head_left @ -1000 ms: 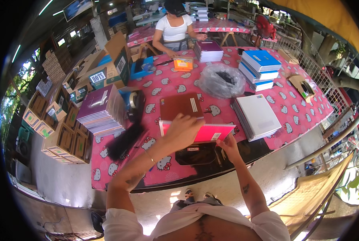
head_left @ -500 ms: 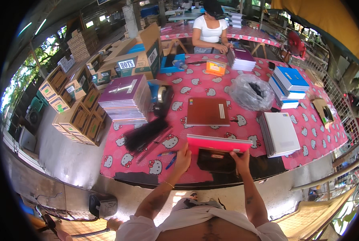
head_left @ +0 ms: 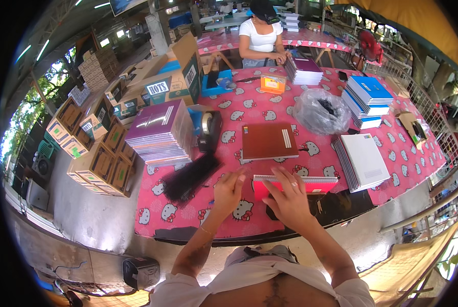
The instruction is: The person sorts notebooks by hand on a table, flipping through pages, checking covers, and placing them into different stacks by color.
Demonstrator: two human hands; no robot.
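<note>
A red-covered notebook [head_left: 321,180] stands near the table's front edge, its pale page edge turned up. My right hand [head_left: 289,200] is over its left part with fingers apart; whether it touches the cover I cannot tell. To the left of the notebook my left hand [head_left: 229,192] hovers with fingers bent and pressed together; anything between them is too small to make out. A bundle of thin black strands [head_left: 190,176] lies left of that hand. Beyond both hands a brown notebook [head_left: 270,141] lies flat. White spiral notebooks [head_left: 364,161] are stacked to the right.
Purple notebooks [head_left: 160,128] form a tall stack at left, beside a black tape dispenser [head_left: 208,130]. A clear plastic bag [head_left: 321,113] and blue notebooks [head_left: 367,97] occupy the right. Across the table a co-worker [head_left: 262,41] handles another purple stack [head_left: 303,70]. Cardboard boxes [head_left: 98,163] stand left.
Both hands have let go of the red notebook's sides. My left hand has moved off it; my right hand has shifted left over it. The notebook has lowered toward the table.
</note>
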